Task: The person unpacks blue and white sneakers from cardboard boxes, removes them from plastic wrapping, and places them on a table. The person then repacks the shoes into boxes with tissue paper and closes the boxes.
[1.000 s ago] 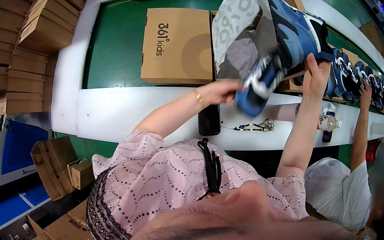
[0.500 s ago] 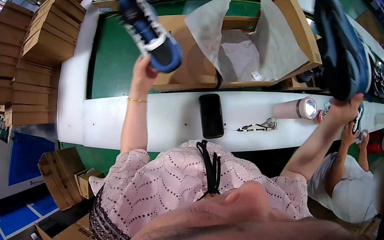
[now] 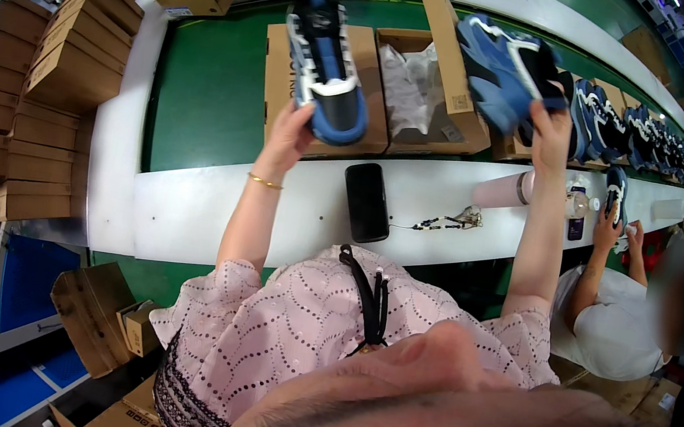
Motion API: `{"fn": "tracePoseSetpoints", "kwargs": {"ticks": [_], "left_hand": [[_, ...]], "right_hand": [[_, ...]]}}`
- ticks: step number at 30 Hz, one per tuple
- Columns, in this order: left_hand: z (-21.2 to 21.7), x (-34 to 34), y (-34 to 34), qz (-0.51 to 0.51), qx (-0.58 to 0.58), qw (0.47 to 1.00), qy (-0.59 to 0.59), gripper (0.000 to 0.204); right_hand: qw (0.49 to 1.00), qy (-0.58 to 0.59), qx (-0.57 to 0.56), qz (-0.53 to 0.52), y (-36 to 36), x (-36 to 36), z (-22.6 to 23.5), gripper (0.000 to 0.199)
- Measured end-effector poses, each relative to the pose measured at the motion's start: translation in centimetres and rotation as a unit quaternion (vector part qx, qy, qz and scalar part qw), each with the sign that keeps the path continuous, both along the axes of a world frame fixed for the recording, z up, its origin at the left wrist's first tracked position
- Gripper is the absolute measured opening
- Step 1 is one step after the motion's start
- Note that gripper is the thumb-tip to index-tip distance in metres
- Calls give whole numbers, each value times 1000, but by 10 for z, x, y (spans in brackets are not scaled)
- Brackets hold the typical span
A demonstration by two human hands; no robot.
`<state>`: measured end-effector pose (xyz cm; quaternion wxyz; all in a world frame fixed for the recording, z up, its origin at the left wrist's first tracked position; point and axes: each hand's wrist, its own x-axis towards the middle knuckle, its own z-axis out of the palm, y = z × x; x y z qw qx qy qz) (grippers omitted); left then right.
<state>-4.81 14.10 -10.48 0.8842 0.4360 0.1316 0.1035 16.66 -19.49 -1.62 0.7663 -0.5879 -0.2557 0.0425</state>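
While both arms are raised over the line, the green conveyor belt [image 3: 210,88] is seen running across the view, bordered by the white desk [image 3: 210,211] nearest the person. At the far left, flat cardboard boxes [image 3: 76,41] are stacked beside the belt. An open shoe box [image 3: 432,86] lined with white paper is set on the belt between the two hands, its lid tilted up, and a closed box lid [image 3: 373,121] lies just beside it to the left. A row of dark blue shoes [image 3: 629,124] is lined up further right on the belt. A blue, white and black sneaker [image 3: 325,61] is held up by the left hand [image 3: 287,139], whose grip is closed around the heel end, the toe pointing away. A second blue sneaker [image 3: 501,69] is gripped from below by the right hand [image 3: 550,125], fingers wrapped on its sole edge, above the open box's right side. A black phone [image 3: 367,201] lies flat on the desk between the forearms, with a small keychain [image 3: 451,223] just beside it and a pink tumbler [image 3: 500,191] lying near the right arm. A gold bracelet [image 3: 265,181] is worn on the left wrist.
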Motion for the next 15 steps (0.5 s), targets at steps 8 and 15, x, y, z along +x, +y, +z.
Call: {"fn": "tracePoseSetpoints", "kwargs": {"ticks": [8,15], "left_hand": [[19,-62,8,-76,-19,993,-87,73],[3,-69,-11,-222,-79,972,-23,82]], "right_hand": [[849,-226,-459,135,76,5,-57,41],[911,-192,-330,154,79,-59,48,66]]}}
